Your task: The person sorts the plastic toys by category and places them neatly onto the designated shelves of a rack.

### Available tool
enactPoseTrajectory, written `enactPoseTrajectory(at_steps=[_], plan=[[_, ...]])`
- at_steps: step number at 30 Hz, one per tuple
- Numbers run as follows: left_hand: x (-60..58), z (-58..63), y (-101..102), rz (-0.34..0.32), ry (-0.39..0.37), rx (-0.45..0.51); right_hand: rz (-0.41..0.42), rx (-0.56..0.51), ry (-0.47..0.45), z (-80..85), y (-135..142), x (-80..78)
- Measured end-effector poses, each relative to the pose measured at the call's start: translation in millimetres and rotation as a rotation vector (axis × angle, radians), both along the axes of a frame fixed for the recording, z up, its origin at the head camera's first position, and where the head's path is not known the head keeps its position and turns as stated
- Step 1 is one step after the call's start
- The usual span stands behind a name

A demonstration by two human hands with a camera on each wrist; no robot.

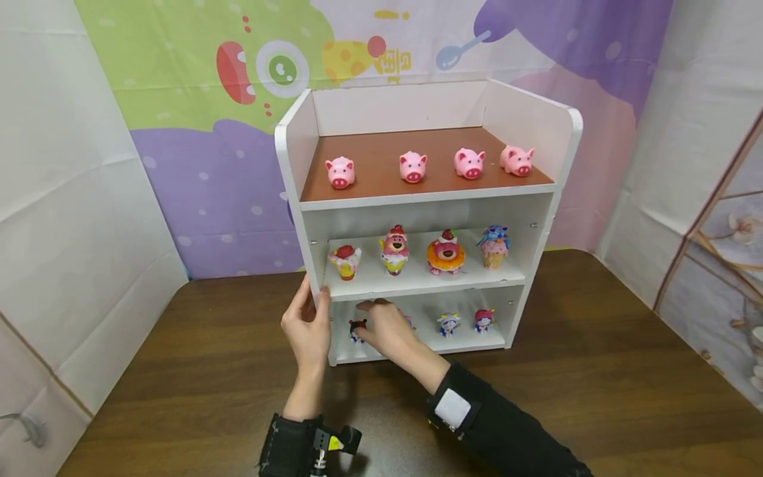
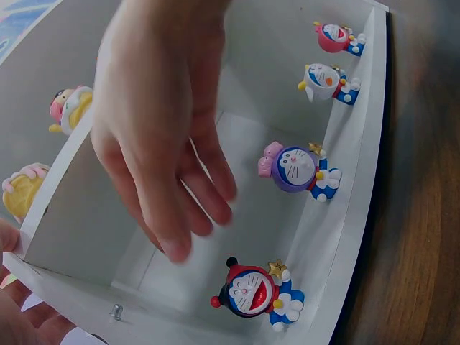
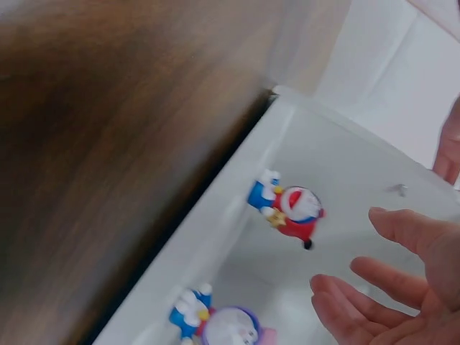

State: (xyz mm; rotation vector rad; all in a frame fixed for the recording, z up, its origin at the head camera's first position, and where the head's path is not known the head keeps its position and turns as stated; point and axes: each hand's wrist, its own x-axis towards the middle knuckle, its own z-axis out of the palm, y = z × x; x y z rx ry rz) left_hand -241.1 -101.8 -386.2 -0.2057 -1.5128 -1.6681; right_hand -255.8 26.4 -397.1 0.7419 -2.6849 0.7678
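On a dark wooden table (image 1: 596,371), the left hand (image 1: 306,328) grips the white shelf's (image 1: 554,199) side panel while the right hand (image 1: 387,331), fingers spread, hovers beside a red figurine (image 2: 251,291).

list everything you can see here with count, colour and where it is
shelf unit: 1, white with brown top board, on the table
pig figures: 4, pink, top board
dessert figures: 4, mixed colours, middle shelf
cat figures: 4, red, purple, white, pink, bottom shelf
table: 1, dark brown wood
backdrop: 1, green and purple cartoon, behind
left hand: holds the shelf unit's left front edge
right hand: open, inside the bottom shelf
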Motion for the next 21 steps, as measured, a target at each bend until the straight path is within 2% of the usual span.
enactPoseTrajectory(at_steps=[11,16,21], plan=[[-0.6,-1.0,-2,0.007,-0.009,0.005,0.026,-0.12,0.238,3.5,41,31.9],[0.7,-1.7,-4,0.016,-0.02,0.003,0.022,-0.14,0.332,-2.4,63,40.0],[0.4,-1.9,-6,0.018,-0.016,0.005,0.004,-0.131,0.383,-8.7,85,45.0]])
